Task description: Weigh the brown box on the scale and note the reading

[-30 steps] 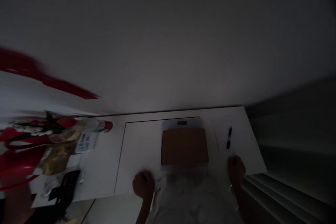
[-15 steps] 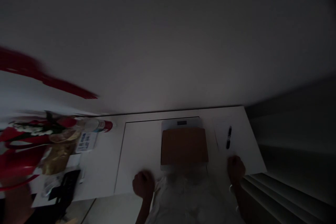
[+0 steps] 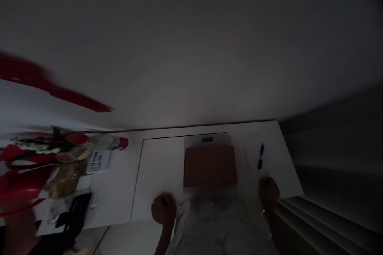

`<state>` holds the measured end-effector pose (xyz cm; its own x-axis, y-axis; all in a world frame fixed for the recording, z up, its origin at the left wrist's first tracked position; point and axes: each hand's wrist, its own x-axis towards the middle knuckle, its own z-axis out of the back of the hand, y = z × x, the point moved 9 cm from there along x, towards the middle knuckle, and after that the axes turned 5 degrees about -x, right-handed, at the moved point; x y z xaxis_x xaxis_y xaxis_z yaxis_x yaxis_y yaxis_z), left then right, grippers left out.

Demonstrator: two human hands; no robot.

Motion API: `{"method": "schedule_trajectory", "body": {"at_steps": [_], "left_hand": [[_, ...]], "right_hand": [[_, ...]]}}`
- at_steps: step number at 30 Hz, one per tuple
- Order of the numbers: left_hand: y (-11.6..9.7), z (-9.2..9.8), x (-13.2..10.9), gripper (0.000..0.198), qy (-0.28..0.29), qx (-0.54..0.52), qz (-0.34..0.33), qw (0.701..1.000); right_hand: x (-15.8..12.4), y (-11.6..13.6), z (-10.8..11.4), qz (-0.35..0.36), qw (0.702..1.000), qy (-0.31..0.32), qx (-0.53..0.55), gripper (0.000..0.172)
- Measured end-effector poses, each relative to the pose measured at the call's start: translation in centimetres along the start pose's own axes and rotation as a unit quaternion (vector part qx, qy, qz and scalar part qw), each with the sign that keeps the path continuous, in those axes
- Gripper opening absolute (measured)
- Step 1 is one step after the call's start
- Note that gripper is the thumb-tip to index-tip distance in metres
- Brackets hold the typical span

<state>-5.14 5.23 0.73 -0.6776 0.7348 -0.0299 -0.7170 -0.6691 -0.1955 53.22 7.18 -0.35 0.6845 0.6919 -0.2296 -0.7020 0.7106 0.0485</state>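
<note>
The scene is dim. My left hand (image 3: 163,208) is a closed fist resting at the near edge of the white table (image 3: 119,191), with nothing visible in it. My right hand (image 3: 269,191) is also a fist on the table edge, just below a black marker (image 3: 261,156) lying on a white sheet. Between my hands a brown cardboard box (image 3: 210,166) sits on a grey scale (image 3: 207,140) with a dark display. A large white mat (image 3: 158,167) lies under the scale.
At the left of the table is clutter: a red basket (image 3: 18,183), a bottle with a red cap (image 3: 115,142), a bag of yellowish food (image 3: 64,179), a blue-and-white label (image 3: 98,161) and a black object (image 3: 74,213). Grey slats (image 3: 323,215) run along the right.
</note>
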Motion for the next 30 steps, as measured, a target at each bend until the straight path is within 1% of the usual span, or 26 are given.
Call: {"method": "schedule_trajectory", "body": {"at_steps": [4, 9, 15, 19, 26, 30], "left_hand": [[0.01, -0.03, 0.04, 0.032, 0.004, -0.01, -0.002, 1.0], [0.02, 0.16, -0.05, 0.03, -0.009, -0.022, -0.001, 1.0], [0.01, 0.04, -0.08, 0.032, -0.013, -0.022, -0.01, 1.0], [-0.02, 0.11, -0.05, 0.031, -0.005, -0.024, 0.0, 1.0], [-0.45, 0.62, 0.04, 0.03, 0.002, -0.015, 0.004, 1.0], [-0.3, 0.36, 0.0, 0.03, 0.005, -0.029, 0.006, 1.0]], "right_hand": [[-0.05, -0.02, 0.0, -0.001, 1.0, -0.003, -0.006, 0.036], [-0.13, 0.11, 0.13, -0.001, 1.0, -0.002, -0.005, 0.035], [-0.1, 0.0, 0.08, -0.003, 1.0, 0.002, -0.011, 0.034], [-0.09, 0.17, 0.16, 0.006, 1.0, -0.001, -0.01, 0.035], [-0.17, 0.33, 0.32, -0.001, 1.0, 0.008, -0.017, 0.036], [-0.22, 0.37, 0.5, -0.003, 1.0, 0.003, -0.013, 0.035]]}}
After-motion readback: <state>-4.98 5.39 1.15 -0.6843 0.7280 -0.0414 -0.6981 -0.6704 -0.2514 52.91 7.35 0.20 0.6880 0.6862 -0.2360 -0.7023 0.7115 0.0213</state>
